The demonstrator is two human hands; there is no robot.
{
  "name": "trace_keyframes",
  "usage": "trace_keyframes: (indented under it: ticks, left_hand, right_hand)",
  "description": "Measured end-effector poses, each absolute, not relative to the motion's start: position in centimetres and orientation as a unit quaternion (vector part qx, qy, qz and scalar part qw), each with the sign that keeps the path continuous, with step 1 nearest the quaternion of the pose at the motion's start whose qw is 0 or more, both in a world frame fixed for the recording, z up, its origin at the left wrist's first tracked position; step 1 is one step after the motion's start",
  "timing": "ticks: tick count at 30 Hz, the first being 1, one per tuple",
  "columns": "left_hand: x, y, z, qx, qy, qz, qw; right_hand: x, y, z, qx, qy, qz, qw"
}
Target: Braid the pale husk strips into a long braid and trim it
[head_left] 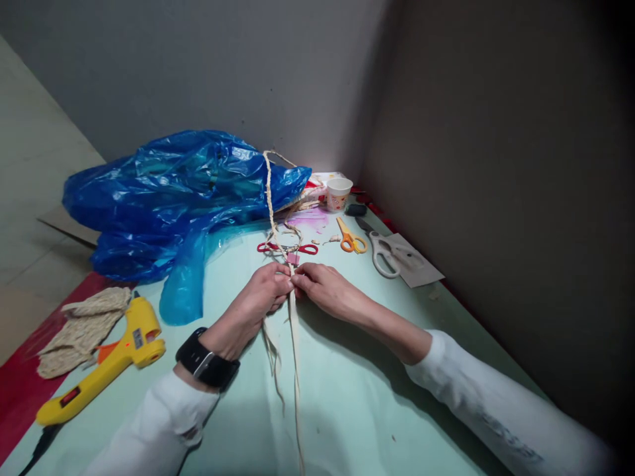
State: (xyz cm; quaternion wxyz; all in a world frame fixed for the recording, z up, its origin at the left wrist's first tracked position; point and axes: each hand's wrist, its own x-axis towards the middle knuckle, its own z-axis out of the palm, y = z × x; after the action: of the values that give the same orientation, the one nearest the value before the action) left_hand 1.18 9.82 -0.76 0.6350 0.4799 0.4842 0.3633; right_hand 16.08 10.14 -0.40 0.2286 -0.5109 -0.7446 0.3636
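1. Cream-coloured fibre strands (pixel 294 337) lie at the middle of the bench (pixel 357 410), between the two hands and trailing from them toward the near edge of the view.
2. The left hand (pixel 270 287) has its grip closed on the strands, thumb and fingers pinched together; a black wristband (pixel 207 360) circles that wrist.
3. The right hand (pixel 322 287) meets it fingertip to fingertip, its grip likewise pinched on the strands.
4. Just beyond the fingers sit a small pink piece (pixel 293 258) and red-handled scissors (pixel 309 249). From there a twisted cord (pixel 269 192) rises in front of a crumpled blue plastic bag (pixel 188 185).
5. To the left, a yellow glue gun (pixel 112 360) lies beside a braided tan piece (pixel 88 330).
6. Farther right are orange-yellow scissors (pixel 353 244) and grey-handled scissors (pixel 383 256), the latter partly over a flat card (pixel 417 264).
7. Near the back wall (pixel 297 79) stands an upright white paper cup (pixel 339 196), close to a small dark object (pixel 356 210).
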Motion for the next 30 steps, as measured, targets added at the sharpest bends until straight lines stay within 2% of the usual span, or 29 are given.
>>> trace_keyframes:
  ticks: [3,11,13,18,21,26,30]
  left_hand:
    - [1.2,9.8,-0.4,0.487,0.491,0.367,0.622]
    - [0.1,10.5,-1.5,0.601,0.483,0.345,0.535]
    - [0.0,10.4,-1.5,0.64,0.499,0.329,0.483]
    - [0.5,9.2,-0.1,0.715,0.565,0.26,0.319]
    - [0.9,8.5,0.8,0.728,0.593,0.25,0.236]
    - [1.2,7.8,1.5,0.734,0.621,0.225,0.158]
    - [2.3,6.6,0.7,0.735,0.637,0.192,0.133]
  right_hand:
    - [16.1,10.6,-0.6,-0.486,-0.768,0.343,0.236]
    - [16.3,10.8,-1.8,-0.448,-0.657,0.525,0.303]
    - [16.0,10.7,-2.1,-0.459,-0.645,0.521,0.319]
    - [15.3,10.2,-2.5,-0.501,-0.688,0.399,0.341]
    - [15.2,9.8,-2.4,-0.498,-0.698,0.372,0.356]
    - [15.3,9.6,-2.7,-0.502,-0.673,0.397,0.371]
    - [15.6,9.8,-2.8,-0.466,-0.619,0.49,0.4]
